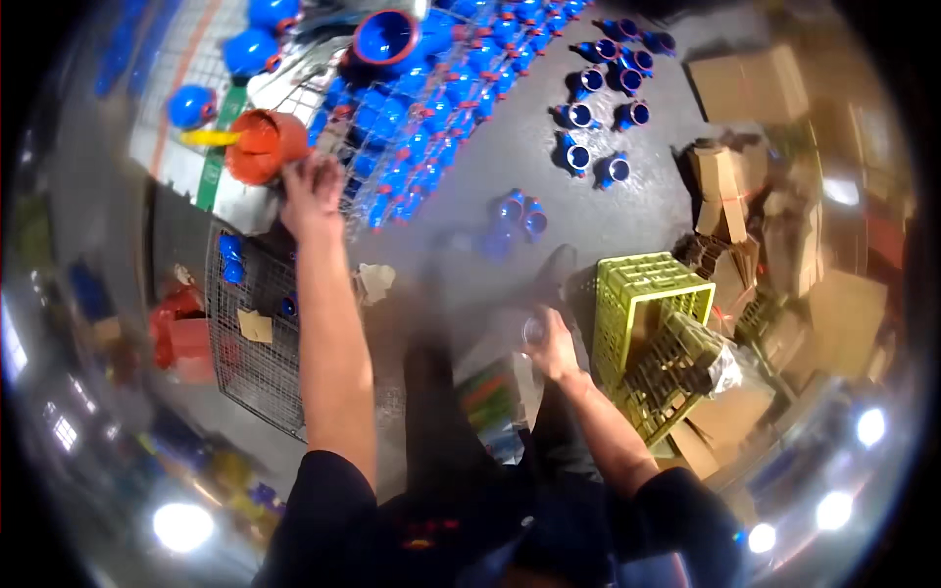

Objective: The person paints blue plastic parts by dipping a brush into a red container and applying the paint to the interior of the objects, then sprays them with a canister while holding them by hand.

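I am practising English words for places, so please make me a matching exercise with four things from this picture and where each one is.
Things:
1. orange bucket
2. yellow-green crate
3. cardboard boxes
4. wire mesh basket

Places:
a. along the right side of the floor
b. just right of the right hand
c. at the fingers of the raised left hand
d. low on the floor, left of the left forearm

Pairs: 1-c, 2-b, 3-a, 4-d
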Tool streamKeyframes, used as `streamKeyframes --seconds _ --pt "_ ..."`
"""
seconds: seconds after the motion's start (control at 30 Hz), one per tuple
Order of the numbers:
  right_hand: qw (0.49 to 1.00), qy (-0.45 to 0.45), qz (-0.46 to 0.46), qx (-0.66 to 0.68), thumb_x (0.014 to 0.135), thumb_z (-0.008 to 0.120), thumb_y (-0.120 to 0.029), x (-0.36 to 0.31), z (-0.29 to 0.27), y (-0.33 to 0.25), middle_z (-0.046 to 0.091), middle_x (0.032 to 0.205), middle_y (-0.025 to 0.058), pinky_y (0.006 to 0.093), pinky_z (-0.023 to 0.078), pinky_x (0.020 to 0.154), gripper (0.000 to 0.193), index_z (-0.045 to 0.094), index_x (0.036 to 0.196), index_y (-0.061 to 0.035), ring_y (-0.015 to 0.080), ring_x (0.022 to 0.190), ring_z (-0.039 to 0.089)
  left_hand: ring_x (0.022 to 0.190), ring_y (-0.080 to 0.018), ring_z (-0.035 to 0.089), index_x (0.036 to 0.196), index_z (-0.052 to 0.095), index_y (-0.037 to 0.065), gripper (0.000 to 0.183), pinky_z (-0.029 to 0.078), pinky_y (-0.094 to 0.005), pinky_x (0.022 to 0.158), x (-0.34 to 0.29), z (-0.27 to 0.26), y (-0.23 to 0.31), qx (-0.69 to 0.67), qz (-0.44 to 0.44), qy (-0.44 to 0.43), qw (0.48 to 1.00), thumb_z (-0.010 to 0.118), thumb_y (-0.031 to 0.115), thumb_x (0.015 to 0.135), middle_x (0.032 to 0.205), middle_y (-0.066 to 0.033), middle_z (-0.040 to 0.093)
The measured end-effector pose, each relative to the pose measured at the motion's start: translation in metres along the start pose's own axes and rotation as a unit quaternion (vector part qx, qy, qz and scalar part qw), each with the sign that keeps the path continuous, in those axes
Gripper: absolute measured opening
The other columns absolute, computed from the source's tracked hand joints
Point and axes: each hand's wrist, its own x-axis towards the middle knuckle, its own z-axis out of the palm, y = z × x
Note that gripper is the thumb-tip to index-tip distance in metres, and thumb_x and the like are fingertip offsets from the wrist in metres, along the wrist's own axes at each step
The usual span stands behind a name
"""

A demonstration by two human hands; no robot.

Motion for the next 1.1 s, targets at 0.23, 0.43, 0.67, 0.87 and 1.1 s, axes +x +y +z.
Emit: streamKeyframes --seconds 0.23,0.43,0.67,0.87,1.1 --pt "0.995 0.077 -0.004 -0.066 0.069 0.081 -0.012 0.014 -0.135 0.088 0.055 0.119 0.0221 0.0438 0.048 0.093 0.069 0.045 0.128 -0.0034 0.041 0.107 0.056 0.094 -0.0195 0.061 0.117 0.051 0.003 0.036 0.053 -0.0333 0.082 -0.071 -0.017 -0.026 0.042 0.086 -0.015 0.995 0.059 0.033 0.097 0.109 -0.011 0.064" --pt "0.988 0.131 0.037 -0.072 0.07 0.08 -0.016 0.054 -0.186 0.189 0.055 0.115 0.0212 0.0426 0.046 0.095 0.07 0.046 0.129 -0.0021 0.0395 0.108 0.055 0.101 -0.0164 0.061 0.129 0.05 0.003 0.04 0.052 -0.0337 0.082 -0.199 0.004 -0.106 0.172 0.044 -0.129 0.976 0.054 0.03 0.1 0.121 -0.0107 0.061" --pt "0.97 0.208 0.075 -0.1 0.069 0.081 -0.016 0.121 -0.162 0.279 0.057 0.115 0.0204 0.0429 0.046 0.094 0.065 0.05 0.126 -0.0034 0.0379 0.108 0.056 0.096 -0.0224 0.065 0.125 0.049 0.0 0.032 0.053 -0.0392 0.085 -0.145 0.024 -0.263 0.218 -0.117 -0.298 0.922 0.049 0.023 0.103 0.113 -0.0126 0.06" --pt "0.955 0.221 0.17 -0.104 0.068 0.082 -0.017 0.193 -0.119 0.355 0.057 0.115 0.0207 0.0426 0.046 0.096 0.065 0.05 0.123 -0.0043 0.0385 0.109 0.056 0.093 -0.0253 0.069 0.113 0.054 0.002 0.032 0.051 -0.0342 0.085 -0.002 0.04 -0.385 0.332 -0.133 -0.309 0.881 0.054 0.031 0.1 0.101 -0.0167 0.069" --pt "0.94 0.297 0.121 -0.119 0.069 0.079 -0.013 0.264 -0.091 0.406 0.055 0.116 0.0214 0.0424 0.045 0.098 0.065 0.049 0.125 -0.0026 0.0387 0.111 0.054 0.091 -0.0266 0.07 0.117 0.051 -0.001 0.039 0.051 -0.0378 0.088 0.122 0.037 -0.478 0.384 -0.134 -0.322 0.855 0.052 0.033 0.099 0.102 -0.0189 0.069"
